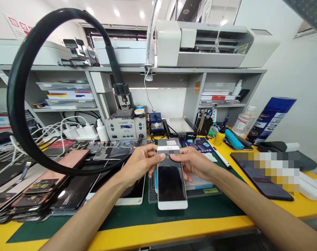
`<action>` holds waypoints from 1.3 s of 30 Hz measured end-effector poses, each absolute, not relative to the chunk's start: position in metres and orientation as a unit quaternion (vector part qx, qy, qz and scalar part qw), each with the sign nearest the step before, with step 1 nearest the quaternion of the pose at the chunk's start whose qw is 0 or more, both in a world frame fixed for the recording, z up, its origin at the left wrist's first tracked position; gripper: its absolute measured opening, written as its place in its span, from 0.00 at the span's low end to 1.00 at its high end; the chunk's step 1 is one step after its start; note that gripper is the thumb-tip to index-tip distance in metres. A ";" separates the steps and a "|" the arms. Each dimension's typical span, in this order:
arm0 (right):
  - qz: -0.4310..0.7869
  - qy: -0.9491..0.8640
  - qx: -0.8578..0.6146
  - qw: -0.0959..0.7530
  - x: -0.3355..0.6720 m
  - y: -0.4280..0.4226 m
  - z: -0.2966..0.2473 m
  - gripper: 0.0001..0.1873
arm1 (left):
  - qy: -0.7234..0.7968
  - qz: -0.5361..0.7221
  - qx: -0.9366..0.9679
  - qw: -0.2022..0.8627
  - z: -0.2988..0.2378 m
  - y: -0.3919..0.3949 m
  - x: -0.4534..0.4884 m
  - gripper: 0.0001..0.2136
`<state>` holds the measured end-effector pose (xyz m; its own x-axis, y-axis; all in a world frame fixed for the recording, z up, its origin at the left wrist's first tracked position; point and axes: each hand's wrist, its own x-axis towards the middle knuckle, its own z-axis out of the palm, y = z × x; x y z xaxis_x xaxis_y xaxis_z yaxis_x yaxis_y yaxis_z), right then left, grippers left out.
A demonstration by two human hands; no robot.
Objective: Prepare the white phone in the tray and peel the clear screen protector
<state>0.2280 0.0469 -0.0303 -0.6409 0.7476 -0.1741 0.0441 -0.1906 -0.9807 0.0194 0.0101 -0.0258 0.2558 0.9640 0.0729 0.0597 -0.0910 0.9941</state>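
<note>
A white-framed smartphone (pixel 171 181) with a dark screen is held up over the bench, one short end toward me. My left hand (pixel 144 160) pinches its far left corner, thumb on the front face. My right hand (pixel 196 161) grips the far right corner the same way, its thumb also on the glass. Beneath the phone lies a grey perforated mat (pixel 153 195) with a clear blue-tinted case (pixel 200 182) on it, partly hidden by the phone and my right hand.
Stacked phone parts (pixel 45 184) and a white tablet (pixel 133 193) lie to the left. A black hose (pixel 17 87) loops overhead from the rework station (pixel 125 128). On the right are a dark tablet (pixel 252 174), a yellow bottle (pixel 219 137) and a blue can (pixel 272 118).
</note>
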 end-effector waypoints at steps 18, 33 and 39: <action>0.721 -0.584 -0.291 0.233 0.230 0.046 -0.029 0.28 | 0.427 0.438 0.584 0.533 -0.026 0.010 0.020 0.14; 0.705 -0.595 -0.292 0.255 0.231 0.047 -0.031 0.28 | 0.427 0.459 0.560 0.541 -0.025 0.006 0.023 0.12; 0.581 -0.688 -0.303 0.312 0.235 0.050 -0.033 0.19 | 0.429 0.442 0.577 0.537 -0.032 0.005 0.026 0.11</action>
